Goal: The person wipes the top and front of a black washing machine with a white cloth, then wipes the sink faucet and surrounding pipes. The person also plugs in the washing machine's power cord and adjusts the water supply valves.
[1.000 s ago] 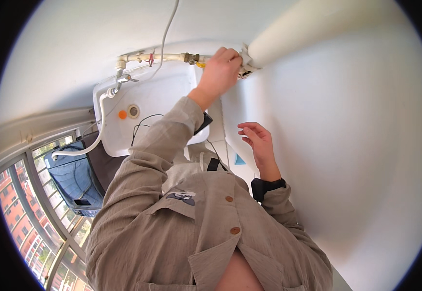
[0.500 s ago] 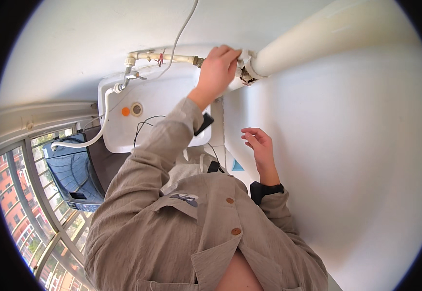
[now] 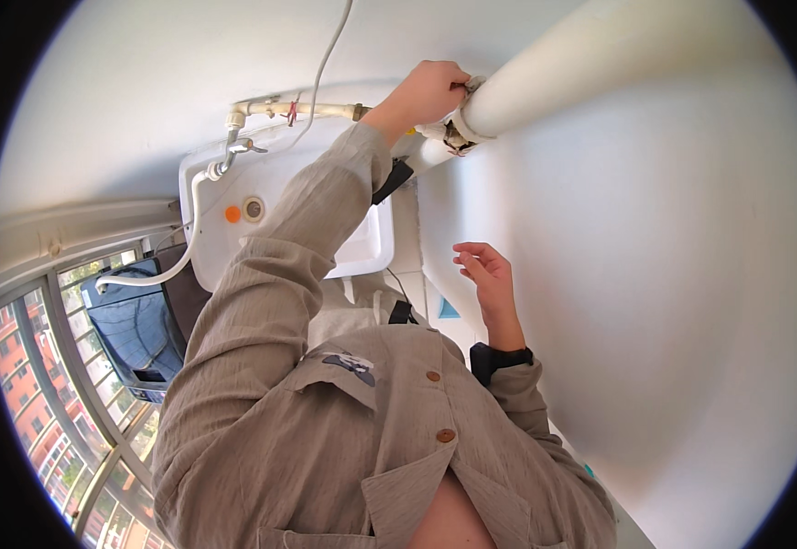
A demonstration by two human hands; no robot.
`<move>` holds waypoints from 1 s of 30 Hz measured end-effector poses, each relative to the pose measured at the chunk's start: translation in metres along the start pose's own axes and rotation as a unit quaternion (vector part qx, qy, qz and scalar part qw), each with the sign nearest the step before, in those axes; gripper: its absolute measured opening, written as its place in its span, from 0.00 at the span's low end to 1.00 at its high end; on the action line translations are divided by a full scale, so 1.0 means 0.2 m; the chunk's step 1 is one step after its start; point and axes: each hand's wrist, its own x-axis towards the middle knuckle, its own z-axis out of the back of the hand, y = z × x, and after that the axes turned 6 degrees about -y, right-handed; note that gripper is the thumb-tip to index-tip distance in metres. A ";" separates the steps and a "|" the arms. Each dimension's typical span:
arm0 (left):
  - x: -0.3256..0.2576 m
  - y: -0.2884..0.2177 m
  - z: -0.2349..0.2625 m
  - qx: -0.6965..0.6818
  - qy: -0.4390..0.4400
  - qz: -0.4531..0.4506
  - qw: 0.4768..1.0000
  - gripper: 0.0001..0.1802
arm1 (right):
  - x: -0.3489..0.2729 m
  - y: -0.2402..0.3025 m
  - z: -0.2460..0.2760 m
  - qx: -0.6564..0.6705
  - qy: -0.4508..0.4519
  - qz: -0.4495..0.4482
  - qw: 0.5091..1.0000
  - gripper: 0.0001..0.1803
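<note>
My left hand [image 3: 428, 91] reaches up to the thick white pipe [image 3: 554, 78], beside its joint. Its fingers are bent together against the pipe's far side. A small dark bit shows at the fingertips, too little to name. Just below that hand, a ragged brownish wrapping [image 3: 458, 139] sits on the pipe joint. My right hand [image 3: 490, 284] hangs near the white wall on the right, fingers loosely bent and apart from the thumb, with nothing in it. Black bands circle both wrists.
A white sink [image 3: 375, 240] stands below my left arm, an orange disc [image 3: 233, 214] beside its drain [image 3: 253, 209]. A tap [image 3: 245, 145] on a thin wall pipe [image 3: 325, 110] feeds a white hose [image 3: 195, 229] to a dark washing machine [image 3: 137, 316]. A grey cable [image 3: 327, 59] hangs down the wall.
My left hand has moved right and farther up, from the near side of the joint to the pipe's far side. My right hand has stayed in place.
</note>
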 end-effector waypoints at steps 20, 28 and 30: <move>-0.65 -0.29 -0.19 -0.126 0.067 0.129 0.981 0.11 | 0.22 0.10 -0.11 0.166 -0.087 0.207 0.960 0.17; -0.59 -0.41 -0.12 -0.198 0.043 0.119 0.972 0.15 | 0.38 0.34 -0.15 0.121 -0.161 0.239 0.950 0.12; -0.64 -0.41 -0.12 -0.257 0.000 0.103 0.961 0.16 | 0.48 0.39 -0.17 0.094 -0.249 0.267 0.926 0.11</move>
